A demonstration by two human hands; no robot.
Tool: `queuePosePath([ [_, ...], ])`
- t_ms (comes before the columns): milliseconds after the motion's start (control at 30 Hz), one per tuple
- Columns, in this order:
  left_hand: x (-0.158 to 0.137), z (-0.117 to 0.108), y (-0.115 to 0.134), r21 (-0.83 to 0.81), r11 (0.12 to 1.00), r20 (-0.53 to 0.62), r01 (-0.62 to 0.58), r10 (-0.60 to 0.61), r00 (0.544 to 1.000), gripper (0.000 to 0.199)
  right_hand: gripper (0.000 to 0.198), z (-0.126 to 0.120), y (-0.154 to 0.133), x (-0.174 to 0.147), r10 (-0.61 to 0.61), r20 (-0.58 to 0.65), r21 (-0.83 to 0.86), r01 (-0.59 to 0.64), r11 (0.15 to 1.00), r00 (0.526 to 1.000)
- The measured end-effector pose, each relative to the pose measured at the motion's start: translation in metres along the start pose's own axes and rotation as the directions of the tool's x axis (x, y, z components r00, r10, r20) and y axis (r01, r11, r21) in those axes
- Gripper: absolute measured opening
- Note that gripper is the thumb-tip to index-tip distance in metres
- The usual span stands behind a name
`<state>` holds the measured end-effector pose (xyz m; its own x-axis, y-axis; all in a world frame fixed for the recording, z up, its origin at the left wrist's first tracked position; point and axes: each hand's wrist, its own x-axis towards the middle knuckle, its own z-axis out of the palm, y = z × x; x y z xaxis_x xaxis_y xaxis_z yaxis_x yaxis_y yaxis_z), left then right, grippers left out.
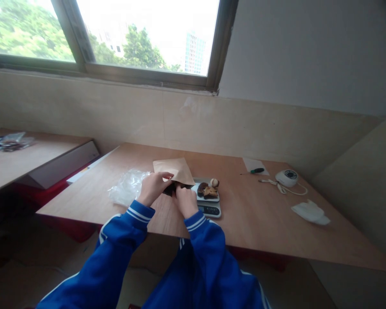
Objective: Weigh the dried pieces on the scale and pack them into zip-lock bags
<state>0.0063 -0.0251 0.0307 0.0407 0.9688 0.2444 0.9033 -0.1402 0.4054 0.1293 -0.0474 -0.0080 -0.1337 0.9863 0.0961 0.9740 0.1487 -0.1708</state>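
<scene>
A tan kraft paper bag (176, 169) is held above the table, with its dark open mouth facing me. My left hand (154, 187) grips the left edge of that mouth, thumb and fingers closed on the paper. At the right part of the opening, my right hand (185, 199) is closed on the rim; its fingertips are partly hidden by the bag. Just right of it stands a small kitchen scale (215, 210) bearing dried brown mushroom pieces (208, 191) and a round pale piece (214, 183). My right hand covers the scale's left side.
Crumpled clear plastic (127, 187) lies left of the bag. Farther right on the wooden table (247, 206) are a green-handled screwdriver (256, 171) by white paper, a white dome camera (286, 177) with a cable, and a white crumpled sheet (310, 212). A wall (193, 122) borders the back.
</scene>
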Motion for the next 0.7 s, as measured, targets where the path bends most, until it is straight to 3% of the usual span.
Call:
queuePosePath([
  [333,-0.001,0.002,-0.003,-0.001,1.0,-0.01,0.026,-0.026,1.0,0.028,0.023,0.01,0.009,-0.003,-0.002,-0.106,-0.019,0.0,1.0,0.994],
  [700,-0.003,0.002,-0.001,0.011,1.0,0.005,0.018,-0.018,1.0,0.027,0.022,0.01,0.015,-0.016,-0.04,-0.137,-0.042,0.035,0.999,0.99],
])
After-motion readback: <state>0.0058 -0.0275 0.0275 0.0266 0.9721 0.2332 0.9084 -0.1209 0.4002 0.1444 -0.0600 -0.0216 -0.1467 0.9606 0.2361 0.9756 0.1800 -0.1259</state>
